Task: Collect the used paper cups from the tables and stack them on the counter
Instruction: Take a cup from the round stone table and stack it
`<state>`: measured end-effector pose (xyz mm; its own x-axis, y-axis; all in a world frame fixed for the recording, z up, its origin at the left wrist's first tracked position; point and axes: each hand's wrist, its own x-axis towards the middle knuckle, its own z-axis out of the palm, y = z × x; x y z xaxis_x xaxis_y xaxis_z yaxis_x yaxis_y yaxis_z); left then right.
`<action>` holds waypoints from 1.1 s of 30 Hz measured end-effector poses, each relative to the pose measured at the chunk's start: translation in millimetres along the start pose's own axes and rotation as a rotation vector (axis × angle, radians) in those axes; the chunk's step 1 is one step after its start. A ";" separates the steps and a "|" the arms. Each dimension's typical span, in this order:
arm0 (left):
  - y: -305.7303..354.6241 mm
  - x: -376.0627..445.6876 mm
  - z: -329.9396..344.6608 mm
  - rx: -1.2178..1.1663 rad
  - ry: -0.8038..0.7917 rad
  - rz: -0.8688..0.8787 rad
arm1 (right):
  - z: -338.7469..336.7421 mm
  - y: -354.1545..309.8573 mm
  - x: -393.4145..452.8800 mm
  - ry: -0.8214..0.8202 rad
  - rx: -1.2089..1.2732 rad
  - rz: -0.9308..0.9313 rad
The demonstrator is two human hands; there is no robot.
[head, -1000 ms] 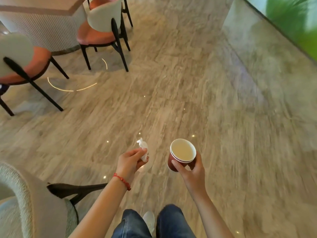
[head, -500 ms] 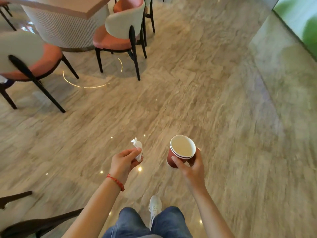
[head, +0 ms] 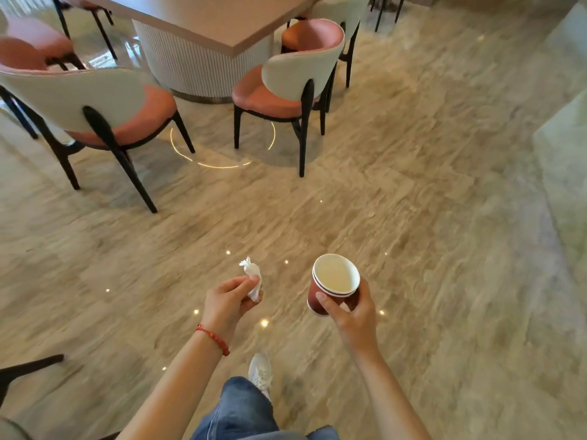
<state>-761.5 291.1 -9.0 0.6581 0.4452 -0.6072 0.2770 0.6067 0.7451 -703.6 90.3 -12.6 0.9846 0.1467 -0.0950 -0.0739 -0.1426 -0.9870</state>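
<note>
The right hand (head: 351, 312) grips a stack of red paper cups (head: 333, 287) from the side, thumb curled across the near wall and the fingers wrapped round the far one; 2 white rims show nested at the top (there may be more cups inside, but that cannot be told), and the pale interior looks empty. The stack is held upright with a slight tilt to the left, in the air above the floor (head: 413, 217) and ahead of the person's body. The left hand (head: 228, 301) pinches a crumpled white napkin (head: 252, 277) between thumb and curled fingers, with the twisted end of the napkin sticking up past the knuckles. A red beaded bracelet (head: 212, 338) sits on the left wrist. The 2 hands are held apart at about the same height, the napkin to the left of the cups and not touching them. Below them are blue jeans (head: 244, 411) and 1 white sneaker (head: 260, 373) set on the beige stone-patterned floor, which carries small bright spots of reflected light. Farther ahead stands a table (head: 203, 17) with a pale top and a white ribbed round base, and 2 chairs (head: 292, 84) with cream backs, salmon seats and black legs are drawn up near it, with further chairs behind.
</note>
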 end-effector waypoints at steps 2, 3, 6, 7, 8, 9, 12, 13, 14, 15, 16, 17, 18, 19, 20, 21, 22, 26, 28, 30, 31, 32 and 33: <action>20.1 20.3 -4.3 -0.025 0.034 0.013 | 22.6 -8.4 25.4 -0.055 -0.004 -0.005; 29.7 29.9 -7.6 -0.035 0.050 0.019 | 34.9 -13.1 37.5 -0.083 -0.004 -0.010; 55.4 55.3 -19.7 -0.072 0.091 0.037 | 70.4 -23.2 70.3 -0.160 -0.016 -0.029; 62.9 61.8 -24.1 -0.086 0.110 0.041 | 81.8 -25.4 79.8 -0.190 -0.022 -0.035; 69.9 67.1 -29.2 -0.103 0.133 0.044 | 93.2 -27.3 88.3 -0.221 -0.031 -0.037; 75.9 71.4 -34.9 -0.125 0.158 0.047 | 104.7 -29.2 95.6 -0.252 -0.042 -0.036; 90.1 80.7 -56.1 -0.192 0.240 0.052 | 140.6 -34.1 114.2 -0.355 -0.070 -0.018; 94.0 83.0 -63.9 -0.213 0.271 0.056 | 153.5 -35.3 120.1 -0.396 -0.074 -0.016; 98.1 85.2 -71.3 -0.238 0.303 0.063 | 166.2 -35.9 126.0 -0.441 -0.079 -0.015; 102.0 87.1 -78.5 -0.265 0.335 0.072 | 179.1 -36.1 131.9 -0.489 -0.086 -0.013; 106.2 89.2 -85.4 -0.289 0.369 0.080 | 192.4 -36.0 137.6 -0.537 -0.090 -0.009; 110.8 91.6 -92.3 -0.309 0.402 0.089 | 206.2 -35.9 143.4 -0.585 -0.094 -0.009; 115.5 94.2 -98.3 -0.327 0.433 0.100 | 220.2 -36.2 149.0 -0.630 -0.102 -0.012; 120.8 97.6 -104.3 -0.347 0.464 0.116 | 235.0 -37.3 154.5 -0.669 -0.111 -0.019; 126.7 101.7 -110.2 -0.368 0.495 0.133 | 249.8 -38.8 160.1 -0.709 -0.116 -0.025; 132.6 106.2 -115.8 -0.388 0.528 0.149 | 264.4 -40.4 165.8 -0.748 -0.114 -0.031; 139.2 111.2 -121.2 -0.406 0.558 0.164 | 278.4 -41.7 171.7 -0.787 -0.109 -0.038; 166.8 135.3 -138.2 -0.463 0.641 0.223 | 331.2 -50.1 201.5 -0.918 -0.099 -0.055; 183.1 148.8 -144.3 -0.490 0.680 0.242 | 356.4 -56.0 218.8 -0.952 -0.103 -0.062; 199.8 162.0 -150.6 -0.510 0.714 0.249 | 380.5 -62.8 236.1 -0.984 -0.110 -0.067; 208.3 167.9 -154.4 -0.521 0.730 0.255 | 393.2 -66.3 244.2 -0.997 -0.113 -0.077; 216.5 173.5 -159.0 -0.535 0.747 0.264 | 406.3 -69.3 251.8 -1.010 -0.120 -0.089; 223.9 179.0 -164.7 -0.550 0.767 0.272 | 419.7 -72.2 258.4 -1.025 -0.128 -0.097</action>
<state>-697.0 615.0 3.7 -0.0362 0.8040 -0.5935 -0.3088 0.5559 0.7718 -510.3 549.3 -20.3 0.3737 0.9169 -0.1401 0.0749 -0.1803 -0.9808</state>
